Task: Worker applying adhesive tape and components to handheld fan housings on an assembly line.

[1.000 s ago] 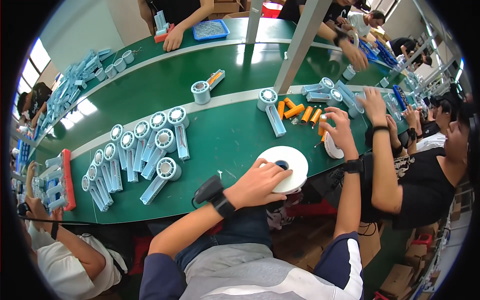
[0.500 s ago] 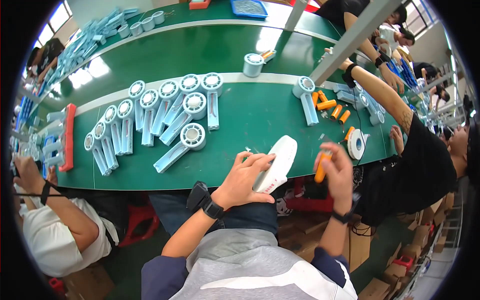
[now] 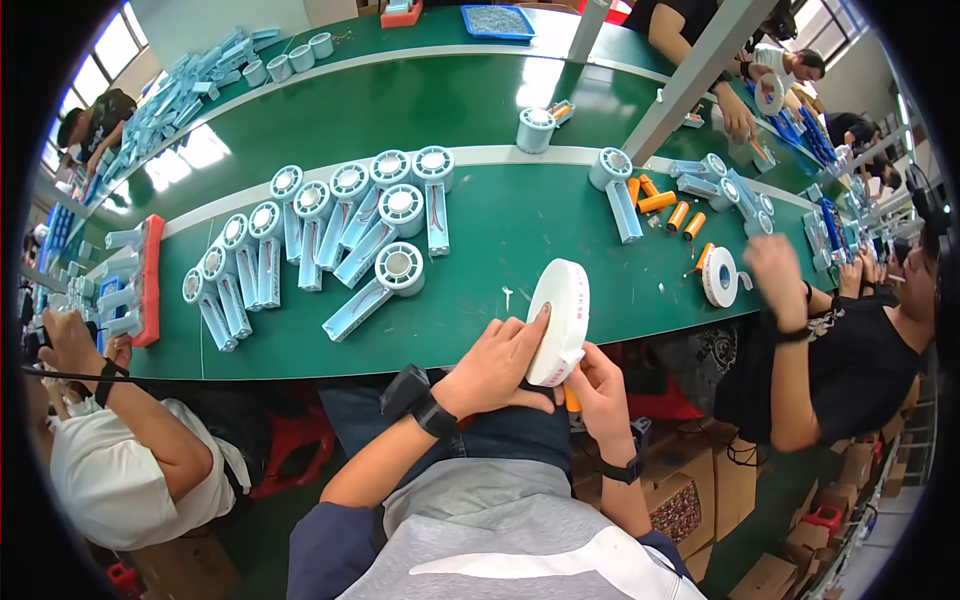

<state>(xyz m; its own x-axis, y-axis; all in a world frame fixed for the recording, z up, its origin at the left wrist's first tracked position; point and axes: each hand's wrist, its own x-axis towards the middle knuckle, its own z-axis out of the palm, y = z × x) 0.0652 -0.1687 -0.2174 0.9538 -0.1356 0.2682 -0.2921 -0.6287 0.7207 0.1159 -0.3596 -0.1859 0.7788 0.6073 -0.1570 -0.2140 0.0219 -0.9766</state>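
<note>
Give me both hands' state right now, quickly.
Left hand: closed on the white tape roll, holding it up on edge.
Right hand: closed around an orange cylinder, mostly hidden, by the roll's lower edge.

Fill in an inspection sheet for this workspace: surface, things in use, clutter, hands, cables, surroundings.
Surface: green tabletop, small white scrap on it.
Things in use: white roll, tilted; orange cylinder, mostly hidden.
Clutter: light-blue handled units at left; loose orange cylinders and second white roll at right.
Hands: left hand holds the roll; right hand holds the cylinder.
Cables: thin dark cable, far left.
Surroundings: co-workers on both sides; cardboard boxes, lower right.
</note>
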